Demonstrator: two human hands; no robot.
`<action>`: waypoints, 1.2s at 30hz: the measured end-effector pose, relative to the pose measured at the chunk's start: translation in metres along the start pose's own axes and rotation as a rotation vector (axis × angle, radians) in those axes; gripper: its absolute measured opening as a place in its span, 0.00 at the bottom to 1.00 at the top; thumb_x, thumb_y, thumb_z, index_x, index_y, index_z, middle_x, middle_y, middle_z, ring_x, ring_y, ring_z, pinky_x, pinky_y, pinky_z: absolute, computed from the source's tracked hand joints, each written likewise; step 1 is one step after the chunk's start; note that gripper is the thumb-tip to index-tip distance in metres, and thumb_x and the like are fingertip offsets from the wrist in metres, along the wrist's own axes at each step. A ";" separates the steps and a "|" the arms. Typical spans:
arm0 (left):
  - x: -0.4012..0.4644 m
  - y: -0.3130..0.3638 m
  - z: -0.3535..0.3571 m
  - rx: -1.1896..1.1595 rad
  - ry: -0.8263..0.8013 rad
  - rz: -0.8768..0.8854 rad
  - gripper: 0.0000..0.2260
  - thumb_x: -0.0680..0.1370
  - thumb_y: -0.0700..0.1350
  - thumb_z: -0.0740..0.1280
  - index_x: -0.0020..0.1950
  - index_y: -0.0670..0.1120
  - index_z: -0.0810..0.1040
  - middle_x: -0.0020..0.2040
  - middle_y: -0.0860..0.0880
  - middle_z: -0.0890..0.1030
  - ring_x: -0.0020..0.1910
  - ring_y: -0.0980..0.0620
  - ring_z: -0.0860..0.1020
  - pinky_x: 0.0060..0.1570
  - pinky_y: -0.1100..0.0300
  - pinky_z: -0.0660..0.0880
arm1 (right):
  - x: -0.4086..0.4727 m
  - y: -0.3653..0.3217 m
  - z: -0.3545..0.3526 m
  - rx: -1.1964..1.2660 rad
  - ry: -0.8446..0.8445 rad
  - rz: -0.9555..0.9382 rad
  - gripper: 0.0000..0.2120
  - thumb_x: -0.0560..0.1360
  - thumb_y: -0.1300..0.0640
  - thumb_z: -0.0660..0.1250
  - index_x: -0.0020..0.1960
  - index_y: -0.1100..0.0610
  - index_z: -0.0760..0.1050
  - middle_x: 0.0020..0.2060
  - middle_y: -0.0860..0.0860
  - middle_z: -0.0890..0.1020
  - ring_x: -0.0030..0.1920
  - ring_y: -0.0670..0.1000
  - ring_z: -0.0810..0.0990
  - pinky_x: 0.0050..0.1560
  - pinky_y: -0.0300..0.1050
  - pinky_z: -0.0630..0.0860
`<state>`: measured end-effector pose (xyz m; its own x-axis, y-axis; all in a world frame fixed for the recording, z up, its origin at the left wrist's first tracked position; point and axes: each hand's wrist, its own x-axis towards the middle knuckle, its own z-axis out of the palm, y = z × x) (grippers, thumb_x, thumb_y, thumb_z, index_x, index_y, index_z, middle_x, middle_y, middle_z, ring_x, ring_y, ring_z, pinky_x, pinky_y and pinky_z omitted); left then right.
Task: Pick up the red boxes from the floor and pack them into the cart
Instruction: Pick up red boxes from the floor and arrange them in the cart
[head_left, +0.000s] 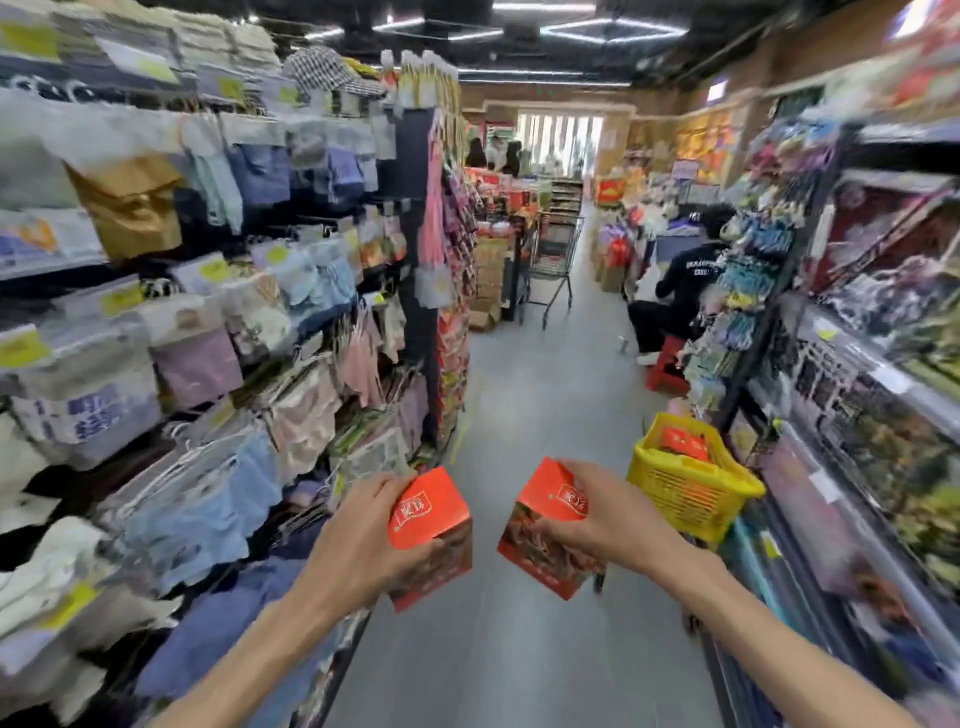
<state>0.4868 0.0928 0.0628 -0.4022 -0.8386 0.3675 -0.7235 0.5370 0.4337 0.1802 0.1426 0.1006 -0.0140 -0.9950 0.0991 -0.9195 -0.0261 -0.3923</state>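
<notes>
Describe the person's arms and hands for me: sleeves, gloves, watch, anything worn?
Both forearms are bare as far as the frame shows, with no sleeves in view. The left hand and right hand wear no gloves, and no watch, ring or wristband is visible.

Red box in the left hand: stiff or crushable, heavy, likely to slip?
The red box looks like printed cardboard with crisp edges, so probably stiff but dentable under a hard squeeze. The left hand lifts it alone, as the right hand does its twin, suggesting modest weight. Its surface may be glossy and slightly slippery; flat faces won't roll.
</notes>
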 end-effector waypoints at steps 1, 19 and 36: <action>0.028 -0.008 0.005 -0.008 -0.010 0.032 0.37 0.68 0.69 0.70 0.71 0.52 0.67 0.61 0.58 0.70 0.61 0.55 0.69 0.56 0.59 0.69 | 0.020 0.009 -0.003 -0.002 0.005 0.019 0.42 0.66 0.30 0.71 0.74 0.47 0.64 0.65 0.47 0.76 0.62 0.50 0.76 0.59 0.49 0.74; 0.516 -0.055 0.192 -0.114 -0.253 0.360 0.43 0.67 0.76 0.63 0.74 0.51 0.67 0.61 0.56 0.71 0.60 0.58 0.68 0.58 0.64 0.66 | 0.367 0.234 -0.067 0.051 0.136 0.278 0.26 0.66 0.31 0.71 0.60 0.38 0.69 0.47 0.42 0.81 0.46 0.45 0.79 0.47 0.53 0.79; 0.955 -0.068 0.394 -0.224 -0.360 0.594 0.35 0.68 0.69 0.71 0.69 0.53 0.70 0.60 0.58 0.72 0.59 0.55 0.71 0.56 0.58 0.72 | 0.684 0.452 -0.113 -0.079 0.177 0.571 0.37 0.67 0.29 0.67 0.71 0.42 0.63 0.56 0.43 0.77 0.53 0.47 0.77 0.51 0.48 0.77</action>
<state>-0.0695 -0.7808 0.0606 -0.8789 -0.3569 0.3166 -0.2088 0.8844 0.4174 -0.2900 -0.5386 0.0946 -0.5732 -0.8181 0.0462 -0.7735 0.5216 -0.3600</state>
